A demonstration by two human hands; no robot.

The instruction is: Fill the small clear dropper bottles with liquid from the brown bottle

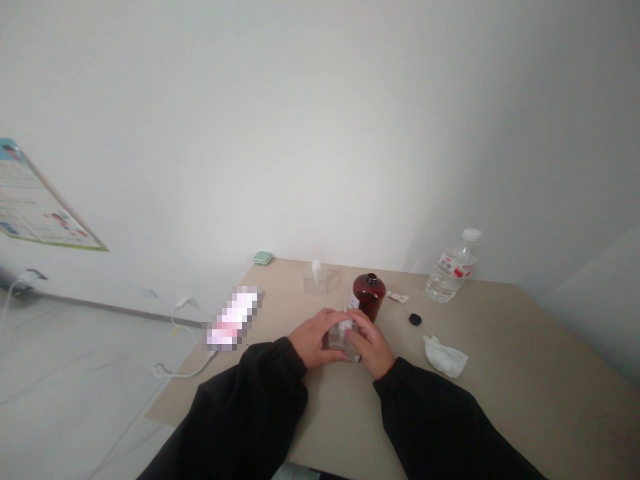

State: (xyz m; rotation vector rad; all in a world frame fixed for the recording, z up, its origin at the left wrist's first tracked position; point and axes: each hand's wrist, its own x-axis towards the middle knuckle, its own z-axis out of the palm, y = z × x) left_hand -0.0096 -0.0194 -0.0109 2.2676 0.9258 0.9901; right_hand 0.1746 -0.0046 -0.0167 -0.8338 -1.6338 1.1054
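A small clear glass bottle (336, 341) is between my two hands at the middle of the table. My left hand (314, 339) wraps its left side, fingers over the far edge and thumb along the near side. My right hand (375, 347) closes on its upper right part, near the neck, where something whitish shows between the fingers. Just behind my right fingers stands a dark red-brown bottle (369, 295) with an uncapped mouth and a white label. Another square clear glass bottle (316, 283) with a white top stands farther back, near the wall.
Right of the brown bottle lie a black cap (415, 320), a small white wrapper (399, 297) and a crumpled tissue (446, 358). A plastic water bottle (450, 272) stands at the back right. At left are a phone (235, 319) on a white cable and a green case (263, 258).
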